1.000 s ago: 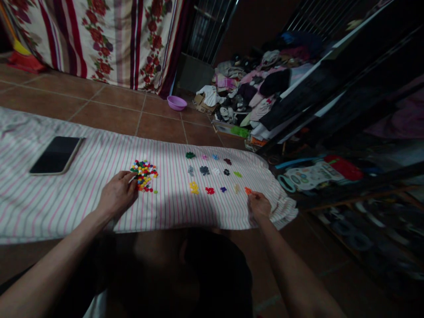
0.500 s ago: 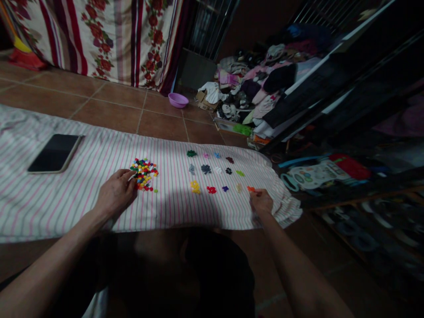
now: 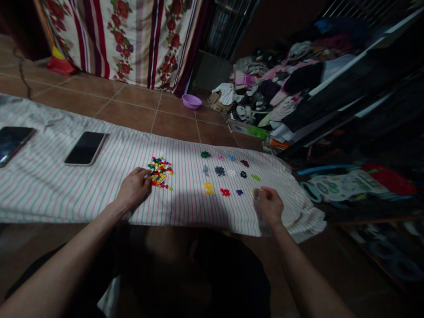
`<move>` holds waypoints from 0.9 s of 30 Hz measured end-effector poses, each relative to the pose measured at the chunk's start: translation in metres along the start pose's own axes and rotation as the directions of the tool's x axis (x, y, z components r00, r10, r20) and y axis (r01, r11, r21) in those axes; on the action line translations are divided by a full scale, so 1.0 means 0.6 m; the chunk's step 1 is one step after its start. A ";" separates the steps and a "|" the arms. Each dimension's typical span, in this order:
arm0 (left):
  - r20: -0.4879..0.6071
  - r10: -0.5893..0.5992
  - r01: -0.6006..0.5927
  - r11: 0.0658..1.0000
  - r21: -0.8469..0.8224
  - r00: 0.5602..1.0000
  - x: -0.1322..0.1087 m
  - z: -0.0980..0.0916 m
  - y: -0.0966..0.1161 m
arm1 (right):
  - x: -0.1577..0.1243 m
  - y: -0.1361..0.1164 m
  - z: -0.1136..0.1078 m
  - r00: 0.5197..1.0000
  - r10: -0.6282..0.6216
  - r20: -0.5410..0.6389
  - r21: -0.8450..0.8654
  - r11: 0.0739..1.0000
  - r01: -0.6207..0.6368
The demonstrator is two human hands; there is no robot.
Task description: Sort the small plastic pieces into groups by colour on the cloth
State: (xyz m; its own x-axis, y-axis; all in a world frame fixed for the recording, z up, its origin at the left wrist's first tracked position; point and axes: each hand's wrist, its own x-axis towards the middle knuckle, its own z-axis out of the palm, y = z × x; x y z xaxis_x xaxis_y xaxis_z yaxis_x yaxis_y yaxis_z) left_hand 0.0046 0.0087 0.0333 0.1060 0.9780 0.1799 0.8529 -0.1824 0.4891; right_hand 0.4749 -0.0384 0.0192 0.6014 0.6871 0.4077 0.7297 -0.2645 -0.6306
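Note:
On a striped cloth lies a mixed pile of small coloured pieces. My left hand rests at the pile's left edge, fingers drawn together; what they hold, if anything, is too small to name. To the right are small single-colour groups in rows, among them yellow pieces, red pieces, dark blue pieces and light green pieces. My right hand is closed beside the beige pieces, partly covering that area; its fingertips hide whatever is between them.
Two phones lie on the cloth at the left, one dark and one light-edged. Beyond the cloth are a purple basin and a heap of clothes. A cluttered shelf stands at the right.
The view has shifted left, bringing the second phone into sight. My right hand has moved slightly toward the beige group, and the orange pieces are no longer visible. My left hand stays at the pile.

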 end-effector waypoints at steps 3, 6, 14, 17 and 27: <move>0.023 0.000 0.000 1.000 -0.011 1.000 0.001 0.002 -0.007 | -0.022 -0.075 0.023 0.995 -0.065 0.070 0.174 0.983 0.052; 0.046 0.011 -0.009 1.000 -0.028 0.999 0.000 0.000 -0.008 | -0.056 -0.150 0.050 0.969 -0.154 0.194 0.295 0.951 0.093; 0.117 0.074 -0.073 0.997 -0.012 0.990 -0.006 -0.004 -0.003 | -0.166 -0.292 0.128 0.713 -0.451 0.537 0.430 0.873 0.229; 0.117 0.111 -0.113 0.994 0.003 0.987 -0.009 -0.002 -0.005 | -0.204 -0.322 0.156 0.647 -0.546 0.533 0.416 0.834 0.362; 0.107 0.127 -0.131 0.991 0.029 0.986 -0.010 0.000 -0.006 | -0.260 -0.354 0.209 0.670 -0.547 0.502 0.258 0.834 0.487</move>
State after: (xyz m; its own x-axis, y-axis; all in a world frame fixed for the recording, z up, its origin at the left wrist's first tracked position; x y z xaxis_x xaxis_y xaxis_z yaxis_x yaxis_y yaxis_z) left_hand 0.0012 0.0034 0.0304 0.2675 0.9521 0.1478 0.8461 -0.3056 0.4367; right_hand 0.1853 -0.0048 0.0070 -0.1594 0.9448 0.2862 0.8179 0.2887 -0.4977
